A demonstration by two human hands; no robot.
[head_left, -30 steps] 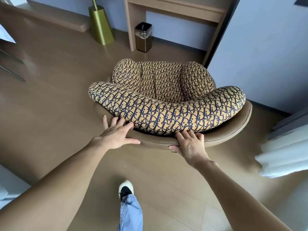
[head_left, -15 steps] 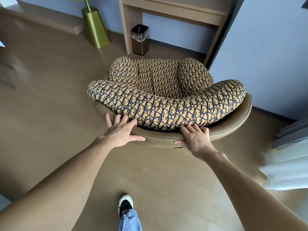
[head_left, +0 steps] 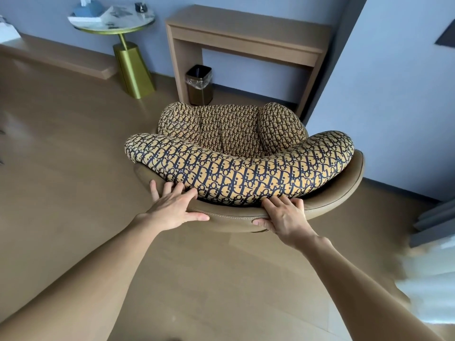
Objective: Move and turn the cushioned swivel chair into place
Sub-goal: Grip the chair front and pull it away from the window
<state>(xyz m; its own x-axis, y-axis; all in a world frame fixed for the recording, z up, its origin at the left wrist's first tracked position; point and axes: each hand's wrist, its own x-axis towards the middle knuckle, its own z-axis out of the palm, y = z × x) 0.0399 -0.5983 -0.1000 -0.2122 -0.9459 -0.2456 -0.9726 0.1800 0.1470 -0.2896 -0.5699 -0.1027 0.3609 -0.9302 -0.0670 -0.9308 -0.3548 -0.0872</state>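
The cushioned swivel chair [head_left: 339,190] stands on the wooden floor in front of me, its back towards me and its seat facing a desk. It has a brown leather shell and tan cushions [head_left: 241,175] with a dark blue pattern. My left hand [head_left: 176,207] grips the shell's back rim left of centre, fingers over the top and thumb under. My right hand [head_left: 285,217] grips the same rim right of centre, fingers against the cushion. The chair's base is hidden under the shell.
A wooden desk [head_left: 248,38] stands against the blue wall just beyond the chair, a small bin [head_left: 199,84] under it. A round side table on a gold pedestal [head_left: 133,67] stands at the left. A wall corner [head_left: 344,57] is close on the right, white curtains [head_left: 433,267] nearer me.
The chair has moved forward towards the desk with both hands still on its back rim. My view has tilted up; the side table's top now shows and my foot has left the frame.
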